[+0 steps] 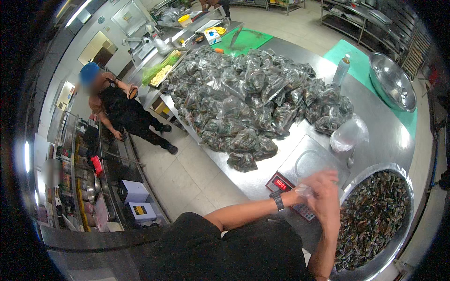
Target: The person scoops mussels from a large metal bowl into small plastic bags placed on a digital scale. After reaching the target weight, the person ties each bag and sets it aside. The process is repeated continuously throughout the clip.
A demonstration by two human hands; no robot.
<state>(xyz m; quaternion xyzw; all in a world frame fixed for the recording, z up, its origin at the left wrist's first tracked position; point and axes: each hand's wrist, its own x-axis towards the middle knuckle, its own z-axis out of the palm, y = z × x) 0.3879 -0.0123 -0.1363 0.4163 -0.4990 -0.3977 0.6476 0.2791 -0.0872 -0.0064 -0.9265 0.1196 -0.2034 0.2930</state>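
Both my hands meet over the near edge of a digital weighing scale [302, 158] with a red lit display. My left hand [306, 188], a black watch on its wrist, has a bit of clear plastic at it. My right hand [325, 196] is blurred and overlaps the left; its fingers' hold cannot be made out. To the right stands a large metal basin [407, 186] full of mussels [372, 217]. Beyond the scale lies a big heap of knotted clear plastic bags [239, 105] with dark contents. A roll of clear plastic bags [346, 135] lies beside the scale.
On the steel table [383, 140] are a spoon [350, 161], a bottle [341, 70], an empty metal bowl [392, 80] on a green board, and a knife [236, 36] on another green board [253, 40]. A tray of cut vegetables [161, 75] sits at the far left. A co-worker [123, 105] stands left.
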